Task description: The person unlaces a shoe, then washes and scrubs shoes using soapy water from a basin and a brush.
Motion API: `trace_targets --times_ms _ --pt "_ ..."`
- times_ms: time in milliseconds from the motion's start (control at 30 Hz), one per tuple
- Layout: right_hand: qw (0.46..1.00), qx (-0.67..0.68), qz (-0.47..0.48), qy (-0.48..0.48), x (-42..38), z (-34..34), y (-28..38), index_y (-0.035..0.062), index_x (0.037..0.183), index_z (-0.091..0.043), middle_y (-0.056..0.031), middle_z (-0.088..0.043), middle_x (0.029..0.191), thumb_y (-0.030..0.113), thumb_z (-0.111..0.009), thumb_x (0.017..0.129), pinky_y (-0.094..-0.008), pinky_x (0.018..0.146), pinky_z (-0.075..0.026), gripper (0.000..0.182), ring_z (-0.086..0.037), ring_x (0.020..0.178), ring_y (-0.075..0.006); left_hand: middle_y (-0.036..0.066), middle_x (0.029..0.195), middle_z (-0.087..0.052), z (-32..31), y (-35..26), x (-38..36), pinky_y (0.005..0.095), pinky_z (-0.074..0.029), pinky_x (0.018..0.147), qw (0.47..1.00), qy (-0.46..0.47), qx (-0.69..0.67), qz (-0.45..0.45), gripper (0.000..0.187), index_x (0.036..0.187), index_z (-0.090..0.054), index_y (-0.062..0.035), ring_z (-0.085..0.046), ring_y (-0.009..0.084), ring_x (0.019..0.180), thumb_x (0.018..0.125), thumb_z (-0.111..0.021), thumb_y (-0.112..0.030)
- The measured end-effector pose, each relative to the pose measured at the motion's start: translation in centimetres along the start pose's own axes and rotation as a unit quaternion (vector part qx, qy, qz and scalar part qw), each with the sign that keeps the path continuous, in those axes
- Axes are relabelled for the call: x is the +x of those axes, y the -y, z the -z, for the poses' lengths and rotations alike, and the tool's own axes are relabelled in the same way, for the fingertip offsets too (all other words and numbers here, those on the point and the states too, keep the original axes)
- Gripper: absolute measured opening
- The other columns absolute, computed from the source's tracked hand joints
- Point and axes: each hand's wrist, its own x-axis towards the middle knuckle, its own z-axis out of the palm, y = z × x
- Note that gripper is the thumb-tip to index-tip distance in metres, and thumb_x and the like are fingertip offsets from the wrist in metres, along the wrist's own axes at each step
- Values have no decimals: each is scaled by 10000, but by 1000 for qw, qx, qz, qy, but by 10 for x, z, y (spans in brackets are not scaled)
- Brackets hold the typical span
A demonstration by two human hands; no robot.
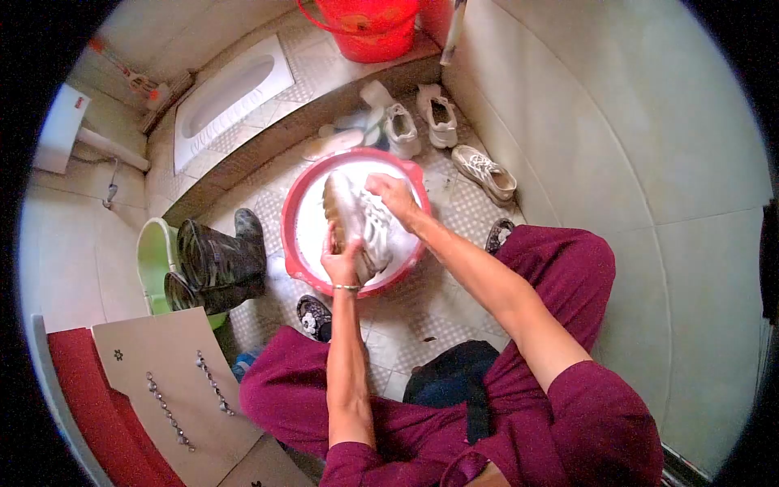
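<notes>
A white lace-up sneaker (349, 207) with a tan sole is held tilted over a red basin (290, 223) of white suds. My left hand (341, 258) is closed round the sneaker's lower part, fingers along the sole. Against the upper, by the white laces, my right hand (392, 196) is closed with its fingers curled. Whatever it may hold is hidden and blurred.
Beyond the basin stand a white shoe (400, 131), another white shoe (439, 118) and a beige sneaker (485, 172). Dark boots (219, 256) lean by a green bucket (154, 256) on the left. A red bucket (373, 32) stands on the raised step near a squat toilet (231, 93).
</notes>
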Motion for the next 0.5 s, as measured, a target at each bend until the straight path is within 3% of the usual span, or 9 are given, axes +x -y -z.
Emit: trace_targets --times_ms 33,100,133,167,233,267,367,400,500 --pt "998 -54 -30 -12 -11 -1 2 -16 994 -584 -155 -633 840 326 -607 767 -307 725 -468 411 -597 791 -211 118 1178 -484 0 -5 1 362 -460 833 989 -33 -117 84 598 1268 -372 -15 -509 227 1034 728 -628 2" --pt "992 -116 -20 49 -29 2 -1 -23 1019 -569 -174 -630 860 307 -623 718 -321 744 -469 450 -603 817 -250 121 1160 -497 -8 -20 -7 380 -451 857 949 34 -309 47 567 1296 -319 -20 -505 247 1044 788 -569 -33" --pt "985 -162 -27 51 -41 -3 -4 -29 1025 -563 -191 -621 880 298 -623 682 -334 750 -470 478 -600 833 -270 141 1189 -485 3 -7 -3 419 -419 901 952 50 -300 29 505 1302 -300 -14 -490 282 1072 859 -494 -163" --pt "986 -148 -38 72 -43 -8 -8 -33 1053 -548 -204 -610 915 314 -620 704 -347 766 -465 497 -592 867 -273 141 1189 -485 11 -7 -6 419 -419 901 953 42 -299 26 505 1302 -300 -14 -490 282 1072 859 -494 -163" --pt "989 -68 -42 121 -58 -6 -8 -48 1081 -530 -189 -601 954 296 -612 764 -348 806 -453 474 -578 903 -254 158 1237 -453 16 -11 -10 452 -371 948 870 113 -451 163 513 1292 -315 -10 -465 302 1108 879 -451 -283" --pt "985 -101 -16 139 -61 -8 -7 -41 1134 -490 -194 -573 1027 305 -600 785 -351 830 -437 504 -559 943 -261 167 1262 -432 18 -4 -11 469 -348 964 889 102 -421 149 538 1289 -318 -4 -449 311 1129 891 -393 -359" --pt "984 -146 43 89 -74 -19 6 -14 1211 -424 -203 -513 1117 263 -595 783 -346 856 -421 538 -541 971 -277 168 1235 -459 25 14 -16 463 -361 954 857 96 -466 200 549 1285 -340 -21 -475 313 1102 880 -379 -389" --pt "966 -220 100 91 -76 -20 21 11 1264 -363 -220 -453 1165 245 -595 774 -360 875 -408 589 -519 996 -315 168 1235 -459 23 14 -19 463 -361 954 856 94 -467 200 549 1285 -340 -21 -475 313 1102 880 -379 -389" --pt "954 -237 175 63 -80 -22 52 43 1250 -391 -239 -433 1156 256 -597 763 -385 866 -411 570 -501 999 -358 163 1222 -473 15 15 -23 457 -375 941 829 115 -511 198 550 1278 -361 -37 -491 313 1082 870 -383 -405"
